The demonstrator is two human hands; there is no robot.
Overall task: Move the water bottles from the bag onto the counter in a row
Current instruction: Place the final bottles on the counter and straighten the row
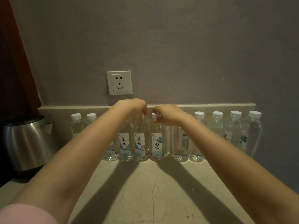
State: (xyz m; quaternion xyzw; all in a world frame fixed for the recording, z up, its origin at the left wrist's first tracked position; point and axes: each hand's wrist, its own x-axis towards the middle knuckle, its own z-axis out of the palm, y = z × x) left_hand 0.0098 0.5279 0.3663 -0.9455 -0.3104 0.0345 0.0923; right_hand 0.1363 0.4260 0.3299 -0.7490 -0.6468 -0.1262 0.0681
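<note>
**Both hands pinching caps at the middle of the row**

A pink sleeve point(24, 214) is showing nearest the camera at the lower left, and from there both bare forearms are reaching forward over the cracked stone counter point(145, 191) toward the wall. The left hand point(137, 107) is curling its fingers down onto the cap of one bottle point(141, 143), and the right hand point(168, 113) is pinching the white cap of the neighbouring bottle point(157, 143) just beside it. Each hand is closed around a cap from above; whether either bottle is being lifted off the surface or only steadied, I cannot tell, since both bases appear to be sitting on the counter.

The water bottles point(216, 126) are standing in a line along the back of the counter against the low backsplash, running left to right from beside the steel kettle point(27, 143) to the far right. Every bottle's long axis is upright, cap pointing up, so the hands are meeting them from the top rather than the side. The two held bottles lie straight ahead, each about equally near its own hand. There is a small gap in the row just right of the right-hand bottle. The bag is not in view.

Judging from the length of the row, the task looks nearly finished; the coming move probably calls for nudging these two into line and letting go without tipping the neighbours, which are touching or nearly so.
</note>
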